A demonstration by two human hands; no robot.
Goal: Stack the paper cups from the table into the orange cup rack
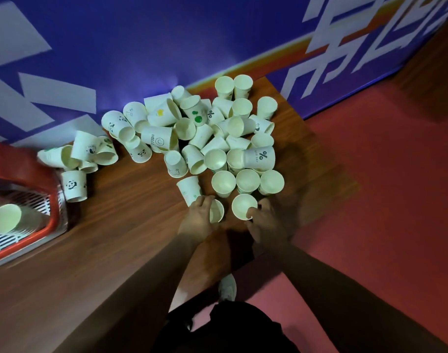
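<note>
cup in left hand: upright, open mouth up, at the near edge of the pile, fingers curled over its left side
left hand: grasping that cup, not lifted clear of the table as far as I can tell
cup in right hand: upright, mouth up, just beside the other held cup, apart from it
right hand: wrapped round the cup's right side, thumb at the near rim, so grasping
pile of paper cups: heaped mid-table against the wall; some upright, many tipped on their sides, prints show (panda, smiley, percent sign, green dots)
row of three cups: upright, touching each other, just beyond both hands
small cluster: cups on their sides touching the rack's far corner; one panda cup stands mouth down beside the rack
orange cup rack: far left of the table, slotted floor, partly cut off by the frame
stack in rack: nested cups lying on their side, mouth facing me
table: dark wood grain
wall banner: purple with white lettering, behind the table
floor: red, right of the table
shoe: white, below the arms
</note>
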